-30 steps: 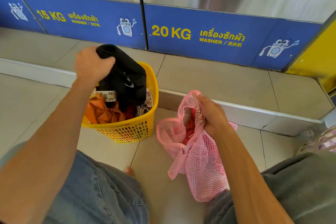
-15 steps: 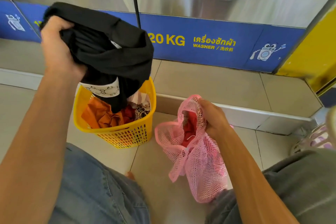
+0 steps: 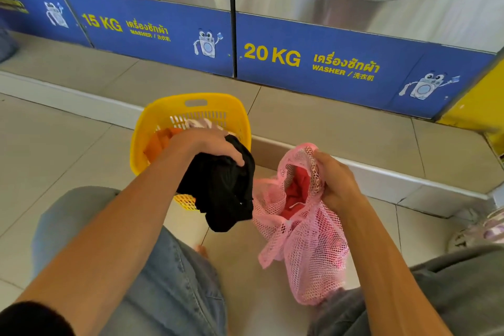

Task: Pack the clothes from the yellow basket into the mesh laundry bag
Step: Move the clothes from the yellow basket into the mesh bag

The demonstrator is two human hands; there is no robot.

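The floor (image 3: 68, 144) is laid with large beige tiles with thin dark joints. Toward its far edge a low tiled step (image 3: 313, 117) runs across, edged by a pale strip, and the washing machines (image 3: 300, 54) stand on it, their blue bases marked 15 KG and 20 KG. The yellow basket (image 3: 161, 114) sits on the floor just before the step, holding orange and pale clothes. At the right edge a pale openwork basket (image 3: 474, 232) rests on the floor, only partly in view.
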